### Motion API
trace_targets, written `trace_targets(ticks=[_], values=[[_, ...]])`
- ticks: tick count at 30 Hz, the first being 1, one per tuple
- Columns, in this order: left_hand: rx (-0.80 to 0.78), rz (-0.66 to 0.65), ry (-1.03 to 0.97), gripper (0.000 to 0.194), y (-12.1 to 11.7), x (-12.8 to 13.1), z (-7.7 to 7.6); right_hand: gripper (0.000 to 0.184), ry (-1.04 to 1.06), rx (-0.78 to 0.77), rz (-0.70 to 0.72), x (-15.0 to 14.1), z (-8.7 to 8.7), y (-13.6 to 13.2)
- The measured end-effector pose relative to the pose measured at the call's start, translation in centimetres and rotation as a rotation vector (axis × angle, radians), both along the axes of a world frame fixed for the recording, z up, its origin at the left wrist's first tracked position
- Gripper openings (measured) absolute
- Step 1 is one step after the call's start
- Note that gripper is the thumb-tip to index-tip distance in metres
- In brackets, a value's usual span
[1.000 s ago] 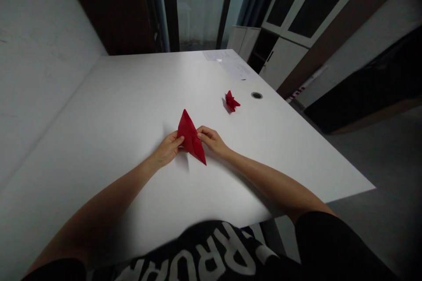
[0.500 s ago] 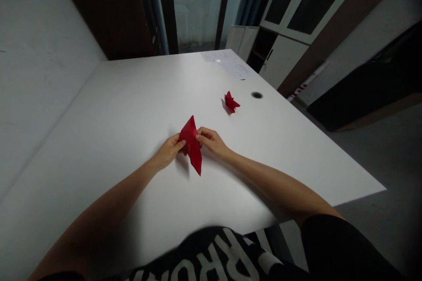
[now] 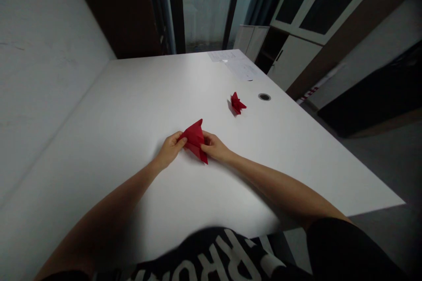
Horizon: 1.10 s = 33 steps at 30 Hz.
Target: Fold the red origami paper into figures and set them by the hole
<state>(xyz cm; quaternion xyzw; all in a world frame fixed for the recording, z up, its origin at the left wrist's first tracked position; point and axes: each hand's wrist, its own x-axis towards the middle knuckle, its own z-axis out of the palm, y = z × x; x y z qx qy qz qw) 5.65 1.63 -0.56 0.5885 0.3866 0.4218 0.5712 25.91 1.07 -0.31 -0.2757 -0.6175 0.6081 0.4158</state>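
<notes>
A folded red paper [image 3: 195, 139] is held low over the white table [image 3: 138, 105], a little in front of me. My left hand [image 3: 170, 149] pinches its left side with thumb and fingers closed. My right hand [image 3: 214, 146] grips its right side, fingers curled on the paper. The paper's points stick out up-right and down-right between the hands. A small finished red paper figure [image 3: 237, 103] lies further back on the right, apart from both hands.
A round cable hole [image 3: 264, 96] sits in the table right of the small figure. White sheets of paper [image 3: 237, 65] lie at the far right corner. A wall runs along the left; cabinets [image 3: 290, 61] stand beyond the right edge.
The red paper was held up as a tall triangle; both hands have turned it and brought it lower and flatter toward the table. The view has shifted slightly.
</notes>
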Motion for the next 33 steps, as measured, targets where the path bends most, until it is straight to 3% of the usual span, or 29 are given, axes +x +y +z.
trace_targets(ticks=[7,12,15,17,21,23,27,33], values=[[-0.065,-0.038,-0.046,0.031,-0.9,1.1,-0.2,0.025,-0.179,0.035,-0.202,-0.6,-0.6,-0.8],[0.001,0.072,-0.002,0.029,-1.4,1.6,-0.5,0.019,-0.336,0.202,-0.371,-0.6,0.0,-1.1],[0.056,0.141,0.034,0.039,-1.9,1.5,-0.4,0.017,-0.484,0.282,-0.491,-0.4,0.5,-1.1],[0.051,0.118,0.031,0.049,-2.3,1.5,-0.2,0.016,-0.575,0.316,-0.552,-0.2,0.7,-1.1],[0.030,0.009,-0.049,0.076,-3.1,1.9,-0.1,0.011,-0.694,0.382,-0.556,-0.3,0.7,-1.2],[0.050,0.034,-0.025,0.080,-3.1,2.3,-0.4,0.011,-0.719,0.405,-0.537,-0.4,0.6,-1.3],[0.100,0.165,0.050,0.064,-2.6,2.4,-1.0,0.011,-0.728,0.410,-0.524,-0.6,0.4,-1.4],[0.114,0.182,0.062,0.053,-2.2,1.6,-0.9,0.008,-0.637,0.340,-0.521,-0.4,0.2,-1.1]])
